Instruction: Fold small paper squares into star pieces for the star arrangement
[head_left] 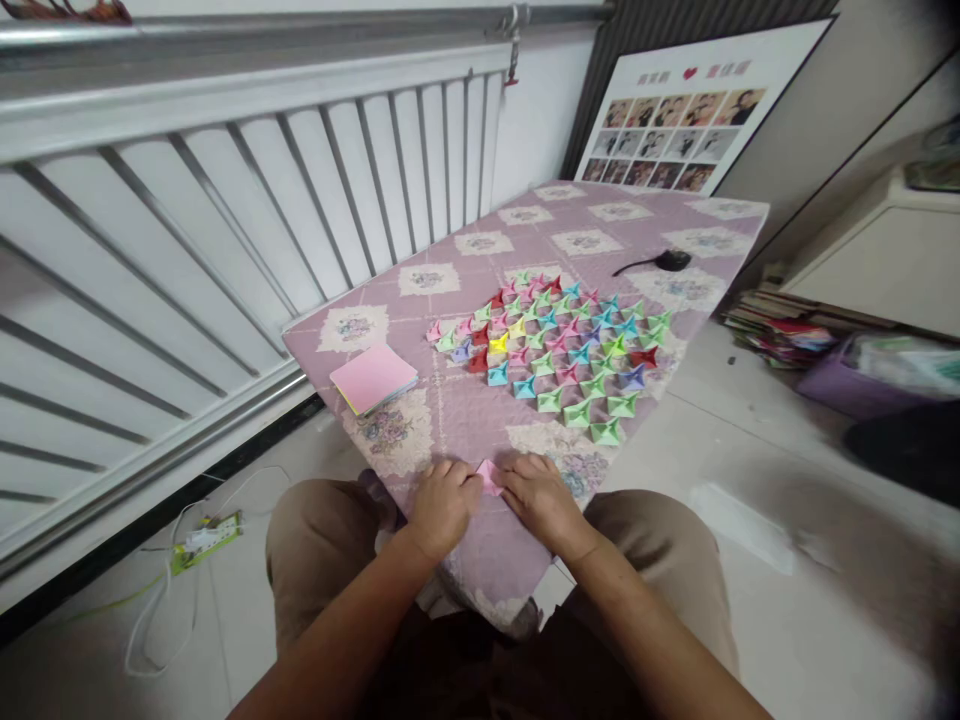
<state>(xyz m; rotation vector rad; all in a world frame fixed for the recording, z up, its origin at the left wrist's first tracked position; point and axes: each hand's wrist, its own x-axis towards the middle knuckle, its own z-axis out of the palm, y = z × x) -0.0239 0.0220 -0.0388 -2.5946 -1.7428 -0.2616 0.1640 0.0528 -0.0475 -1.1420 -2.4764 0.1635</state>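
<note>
A small folded piece of pink paper (pixel 490 478) lies on the cloth-covered table between my two hands. My left hand (pixel 448 503) grips its left side with the fingertips. From the right, my right hand (pixel 541 500) pinches the opposite edge, fingers curled. Beyond the hands, many folded paper pieces (pixel 559 345) in green, pink, blue, red, yellow and purple stand in slanting rows. To the left of them rests a stack of square paper sheets (pixel 373 378), pink on top. My fingers cover part of the pink piece's edges.
The table (pixel 480 550) has a purple patterned cloth and narrows toward me. A black object with a cord-like tail (pixel 673 260) lies at the far right. A white radiator (pixel 247 220) runs along the left. On the floor is a power strip (pixel 206 540) with cables.
</note>
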